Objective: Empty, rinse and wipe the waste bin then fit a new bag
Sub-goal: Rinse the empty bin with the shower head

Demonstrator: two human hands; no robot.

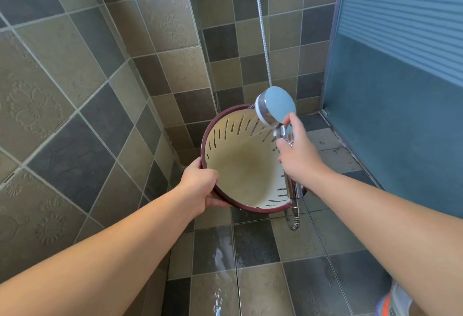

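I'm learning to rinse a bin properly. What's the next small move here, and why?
Probably sweep the shower head toward the bin's bottom. The right hand aims spray at the upper slotted wall, the left hand tilts the bin by its rim, and the bottom looks brown-stained.

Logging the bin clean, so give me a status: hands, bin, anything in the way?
Left hand grips bin rim, bin tilted. Right hand holds shower head, spraying inside. Bin empty, no bag. Nothing blocking.
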